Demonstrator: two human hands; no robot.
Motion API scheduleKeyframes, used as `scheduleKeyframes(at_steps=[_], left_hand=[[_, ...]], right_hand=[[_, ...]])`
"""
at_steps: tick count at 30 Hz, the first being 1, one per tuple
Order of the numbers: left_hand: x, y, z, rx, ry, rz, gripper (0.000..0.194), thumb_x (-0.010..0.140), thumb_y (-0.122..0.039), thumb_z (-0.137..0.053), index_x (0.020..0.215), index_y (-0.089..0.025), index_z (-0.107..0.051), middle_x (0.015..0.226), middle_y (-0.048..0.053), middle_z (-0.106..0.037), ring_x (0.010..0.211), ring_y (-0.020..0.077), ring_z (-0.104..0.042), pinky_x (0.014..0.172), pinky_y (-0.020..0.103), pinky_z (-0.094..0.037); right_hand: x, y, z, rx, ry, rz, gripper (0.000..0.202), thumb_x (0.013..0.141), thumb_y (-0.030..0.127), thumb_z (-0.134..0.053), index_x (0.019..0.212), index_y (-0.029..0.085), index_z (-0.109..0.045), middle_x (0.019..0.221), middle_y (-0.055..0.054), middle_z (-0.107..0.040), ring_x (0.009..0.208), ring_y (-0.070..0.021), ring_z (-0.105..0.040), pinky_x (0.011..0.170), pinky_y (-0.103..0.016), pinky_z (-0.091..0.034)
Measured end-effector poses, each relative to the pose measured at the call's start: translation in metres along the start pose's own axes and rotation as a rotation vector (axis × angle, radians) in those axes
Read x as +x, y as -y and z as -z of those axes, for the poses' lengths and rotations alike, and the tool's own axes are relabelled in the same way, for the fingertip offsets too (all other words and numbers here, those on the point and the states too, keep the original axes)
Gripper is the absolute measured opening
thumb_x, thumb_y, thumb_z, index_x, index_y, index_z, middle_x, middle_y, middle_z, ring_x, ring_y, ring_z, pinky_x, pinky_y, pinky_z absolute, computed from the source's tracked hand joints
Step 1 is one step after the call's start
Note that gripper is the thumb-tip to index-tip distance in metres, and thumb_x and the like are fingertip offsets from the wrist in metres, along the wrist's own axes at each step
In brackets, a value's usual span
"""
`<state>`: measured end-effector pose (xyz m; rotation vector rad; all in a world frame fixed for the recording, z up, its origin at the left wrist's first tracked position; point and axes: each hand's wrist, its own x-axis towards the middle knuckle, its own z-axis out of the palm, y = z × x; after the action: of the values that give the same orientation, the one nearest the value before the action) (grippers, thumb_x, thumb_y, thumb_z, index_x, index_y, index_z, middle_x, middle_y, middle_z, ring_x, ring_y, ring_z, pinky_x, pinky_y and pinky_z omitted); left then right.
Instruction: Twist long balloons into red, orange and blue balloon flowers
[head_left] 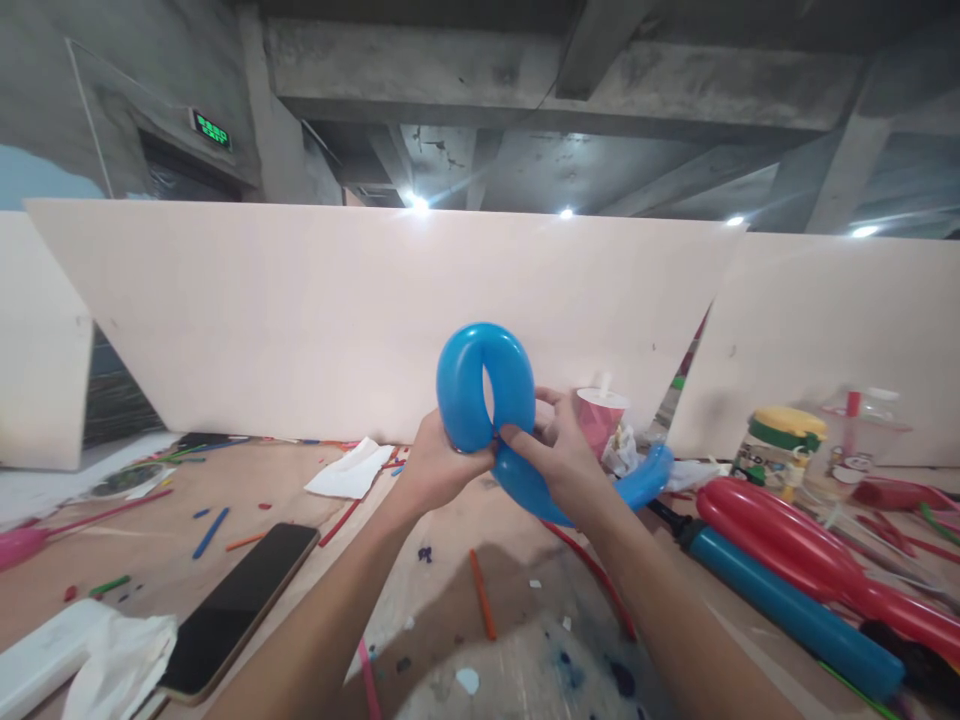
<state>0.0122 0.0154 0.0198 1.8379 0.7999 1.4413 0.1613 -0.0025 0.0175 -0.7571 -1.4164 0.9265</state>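
Note:
A long blue modelling balloon (454,375) is bent into an upright loop with a narrow slit in its middle. At the bottom left of the loop my left hand (442,465) is closed around the balloon. My right hand (559,455) pinches it at the bottom right, where the loop's two sides meet, with the thumb pressed on that joint. From there the balloon's tail (645,480) curves under my right hand and out to the right, ending in a rounded tip. My left fingers are mostly hidden behind the loop.
A smartphone (247,600) and crumpled tissue (124,655) lie at left. At right are a blue hand pump (795,610), a red balloon (780,530), a yellow-lidded jar (784,440) and a pink cup (600,415). Behind stands a white board (300,320). Balloon scraps litter the table.

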Motion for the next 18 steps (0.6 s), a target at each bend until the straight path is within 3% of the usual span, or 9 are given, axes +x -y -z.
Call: scheduleKeyframes(at_steps=[4, 7, 10, 12, 15, 18], left_hand=[[0.002, 0.004, -0.009, -0.158, -0.097, 0.074, 0.014, 0.06, -0.013, -0.063, 0.073, -0.013, -0.06, 0.067, -0.001, -0.059, 0.064, 0.0132, -0.053, 0.061, 0.024, -0.045], [0.003, 0.009, -0.015, -0.247, -0.166, 0.086, 0.012, 0.062, -0.017, -0.063, 0.073, -0.014, -0.059, 0.067, -0.001, -0.059, 0.065, 0.0142, -0.054, 0.06, 0.025, -0.045], [0.004, 0.013, -0.012, -0.189, -0.191, 0.036, 0.012, 0.066, -0.022, -0.062, 0.074, -0.014, -0.06, 0.068, 0.0, -0.06, 0.067, 0.0167, -0.056, 0.06, 0.027, -0.046], [0.003, 0.011, -0.005, -0.08, -0.144, -0.022, 0.014, 0.066, -0.023, -0.062, 0.076, -0.014, -0.061, 0.071, 0.001, -0.062, 0.072, 0.0187, -0.058, 0.064, 0.029, -0.047], [0.0, 0.002, 0.006, 0.104, -0.005, -0.1, 0.01, 0.066, -0.025, -0.063, 0.07, -0.016, -0.061, 0.071, 0.001, -0.064, 0.072, 0.0196, -0.059, 0.065, 0.029, -0.048], [-0.006, -0.009, 0.008, 0.195, 0.106, -0.177, 0.012, 0.065, -0.024, -0.064, 0.073, -0.017, -0.061, 0.075, 0.002, -0.066, 0.071, 0.0189, -0.06, 0.064, 0.029, -0.047]], right_hand=[[0.003, -0.002, 0.002, 0.077, 0.014, 0.024, 0.04, 0.07, 0.036, -0.072, 0.101, 0.021, -0.052, 0.09, -0.005, -0.063, 0.085, -0.0213, -0.062, 0.077, -0.034, -0.049], [0.0, -0.001, -0.003, 0.112, 0.004, 0.074, 0.038, 0.068, 0.033, -0.073, 0.098, 0.022, -0.052, 0.088, -0.003, -0.062, 0.085, -0.0207, -0.061, 0.077, -0.034, -0.048], [-0.004, 0.006, -0.002, -0.027, 0.019, 0.13, 0.038, 0.067, 0.028, -0.075, 0.097, 0.023, -0.054, 0.09, -0.002, -0.062, 0.09, -0.0205, -0.058, 0.08, -0.033, -0.047], [-0.005, 0.012, 0.005, -0.093, 0.105, 0.132, 0.039, 0.067, 0.029, -0.074, 0.101, 0.023, -0.056, 0.096, -0.003, -0.062, 0.096, -0.0216, -0.057, 0.084, -0.034, -0.045], [-0.002, 0.014, 0.019, 0.063, 0.273, 0.063, 0.032, 0.076, 0.045, -0.063, 0.098, 0.022, -0.063, 0.094, -0.005, -0.065, 0.094, -0.0233, -0.059, 0.085, -0.037, -0.045], [0.002, 0.01, 0.026, 0.169, 0.233, -0.052, 0.039, 0.077, 0.058, -0.053, 0.073, 0.02, -0.064, 0.07, -0.004, -0.063, 0.079, -0.0227, -0.06, 0.072, -0.036, -0.048]])
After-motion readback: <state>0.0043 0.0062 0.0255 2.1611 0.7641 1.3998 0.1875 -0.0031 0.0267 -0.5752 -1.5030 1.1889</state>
